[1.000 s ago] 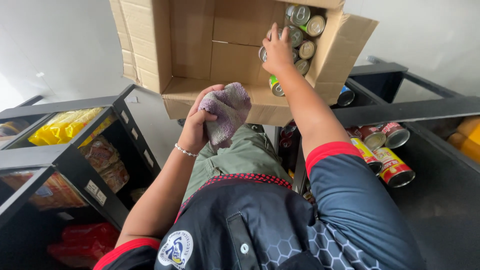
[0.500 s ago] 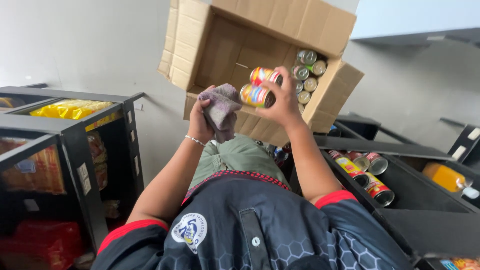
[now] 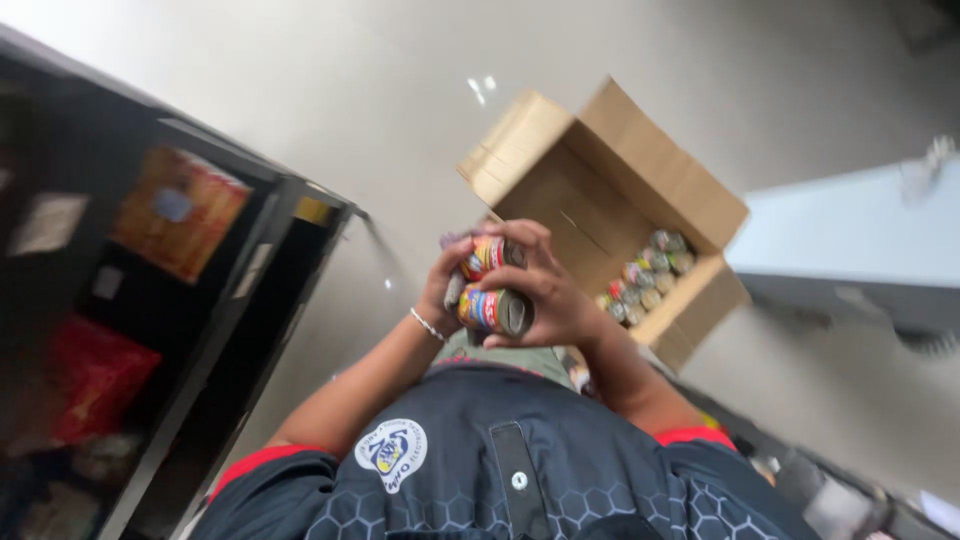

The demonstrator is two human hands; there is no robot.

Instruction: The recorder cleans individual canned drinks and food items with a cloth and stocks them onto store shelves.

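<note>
- The right hand [image 3: 545,290] is closed around two cans, its fingers [image 3: 520,238] wrapped over them from the far side.
- The upper can [image 3: 487,256] lies on its side, with a label of red, yellow and other colours; it sits just above and touching the lower can [image 3: 492,310].
- The lower can also lies on its side, its grey end facing right towards the palm.
- The left hand [image 3: 445,285] presses against the cans from the left, curled shut; a bit of greyish cloth [image 3: 452,290] shows between this hand and the cans, though how the fingers grip it is too blurred to tell.
- A thin silver bracelet [image 3: 427,326] circles the left wrist.
- Both hands meet in the middle of the scene, held up in front of the chest, just near of an open cardboard box [image 3: 640,165].
- The box stands on the pale floor [image 3: 330,110] with its flaps spread; more cans [image 3: 645,280] are packed in rows along its right side, the rest of it bare.
- At the left, a dark shelf unit [image 3: 200,300] holds orange and red packets [image 3: 175,210].
- At the right, a pale grey flat surface [image 3: 860,240] stands beyond the box.
- The person wears a dark shirt [image 3: 520,470] with red sleeve trim.
</note>
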